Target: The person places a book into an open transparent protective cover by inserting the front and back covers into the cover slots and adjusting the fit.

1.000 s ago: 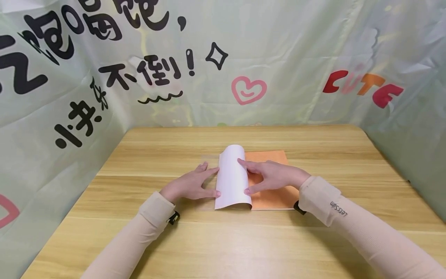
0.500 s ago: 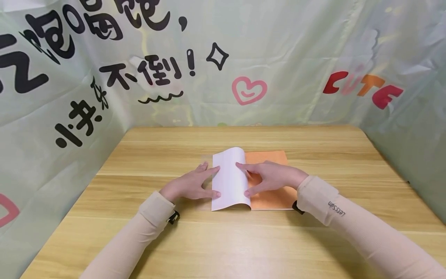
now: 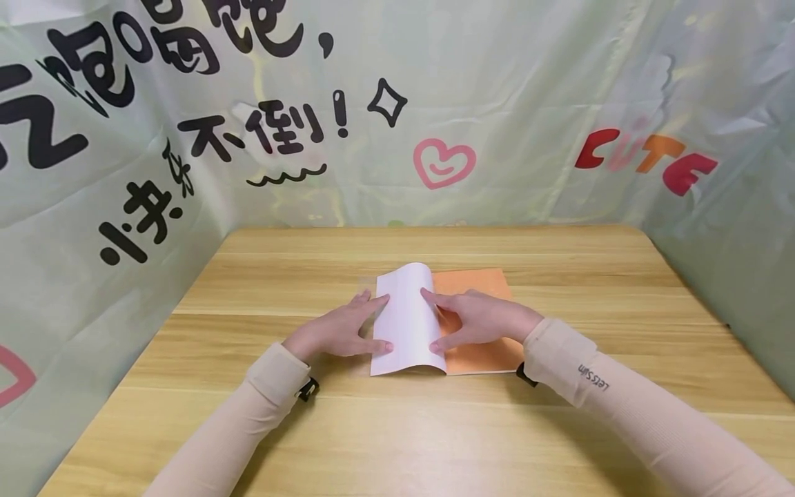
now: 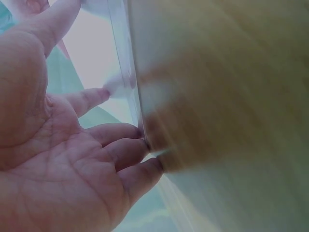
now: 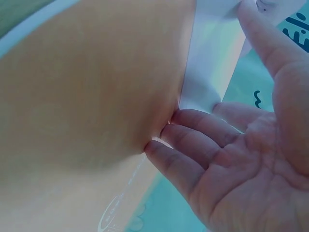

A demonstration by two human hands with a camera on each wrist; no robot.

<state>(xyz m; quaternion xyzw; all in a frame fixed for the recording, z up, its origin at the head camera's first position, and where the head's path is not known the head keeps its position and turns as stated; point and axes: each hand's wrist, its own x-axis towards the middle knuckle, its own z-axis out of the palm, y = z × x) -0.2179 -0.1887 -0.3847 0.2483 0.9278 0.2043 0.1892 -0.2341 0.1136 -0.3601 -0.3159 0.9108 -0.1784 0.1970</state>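
The person's left hand [image 3: 341, 328], fingers spread, presses the left side of a curved white sheet [image 3: 406, 317] on the table [image 3: 397, 431]. The right hand [image 3: 481, 319], also spread, touches its right side, above an orange page [image 3: 475, 279].

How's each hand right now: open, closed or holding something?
Left hand: open, thumb and index finger on the white sheet, not gripping.
Right hand: open, thumb and index finger on the sheet's curved side, beside the orange surface.

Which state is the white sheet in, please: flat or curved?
Curved: in the head view, the white sheet bows upward, and its near edge is visibly arched.
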